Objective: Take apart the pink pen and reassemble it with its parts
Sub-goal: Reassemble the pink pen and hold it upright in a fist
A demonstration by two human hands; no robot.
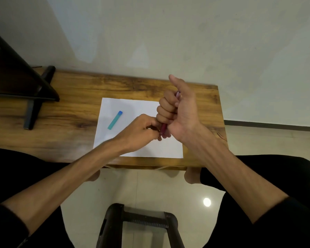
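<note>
Wood-grain table (70, 108); pink pen (163, 127) w/in both fists

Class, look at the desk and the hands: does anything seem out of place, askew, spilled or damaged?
Nothing stands out. The right hand grips the pink pen, the left hand works at its lower end, and a teal pen part lies slanted on the flat white paper. No spill or breakage shows.

Plain room: wooden desk (75, 97), tiled floor (147, 185)
</note>
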